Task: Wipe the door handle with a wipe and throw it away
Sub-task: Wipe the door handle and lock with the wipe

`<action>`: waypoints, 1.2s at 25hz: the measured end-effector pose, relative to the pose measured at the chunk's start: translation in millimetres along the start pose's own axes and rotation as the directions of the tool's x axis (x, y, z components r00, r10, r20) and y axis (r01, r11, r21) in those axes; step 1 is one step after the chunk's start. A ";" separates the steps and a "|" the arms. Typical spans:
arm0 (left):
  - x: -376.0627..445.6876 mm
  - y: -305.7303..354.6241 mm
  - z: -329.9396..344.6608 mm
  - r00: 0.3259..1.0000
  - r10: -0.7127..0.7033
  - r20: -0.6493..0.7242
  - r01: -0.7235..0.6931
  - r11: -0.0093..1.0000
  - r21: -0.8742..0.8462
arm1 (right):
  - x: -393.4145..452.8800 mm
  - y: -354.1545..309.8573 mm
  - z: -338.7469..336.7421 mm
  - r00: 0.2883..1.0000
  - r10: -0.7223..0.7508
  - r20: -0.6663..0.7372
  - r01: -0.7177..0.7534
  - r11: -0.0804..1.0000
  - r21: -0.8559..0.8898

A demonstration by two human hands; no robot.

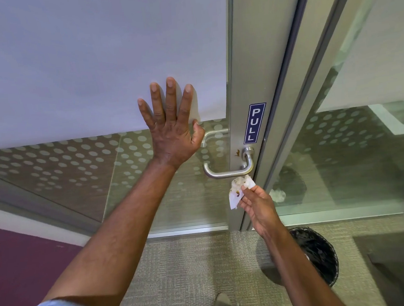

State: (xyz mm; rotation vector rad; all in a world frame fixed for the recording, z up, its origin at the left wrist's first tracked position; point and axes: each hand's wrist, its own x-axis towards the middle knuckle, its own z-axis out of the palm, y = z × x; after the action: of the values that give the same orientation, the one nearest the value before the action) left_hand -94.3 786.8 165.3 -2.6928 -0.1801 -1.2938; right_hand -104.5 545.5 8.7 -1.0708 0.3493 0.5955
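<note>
A brushed-metal lever door handle [231,172] sticks out from the grey door frame, under a blue PULL sticker [254,123]. A small brown smear [237,153] marks the frame just left of the handle's base. My right hand [257,205] pinches a crumpled white wipe [239,191] with brown stains, just below the lever and not touching it. My left hand [171,128] lies flat with fingers spread on the frosted glass door panel [92,64], up and left of the handle.
A black mesh waste bin [319,254] with a dark liner stands on the grey carpet at the lower right, partly behind my right forearm. A fixed glass panel [341,161] is to the right of the door. My shoes [223,301] show at the bottom.
</note>
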 end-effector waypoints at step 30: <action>-1.3 -1.0 3.9 1.000 0.009 -0.024 -0.009 1.000 -0.009 | -31.0 -79.9 78.1 0.907 -0.421 -0.030 0.407 0.890 -0.205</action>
State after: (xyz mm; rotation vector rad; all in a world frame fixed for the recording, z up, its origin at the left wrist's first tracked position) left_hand -92.3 788.4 162.0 -2.6811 -0.1592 -1.3271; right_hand -81.5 578.9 117.3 -1.3132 0.1171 0.2082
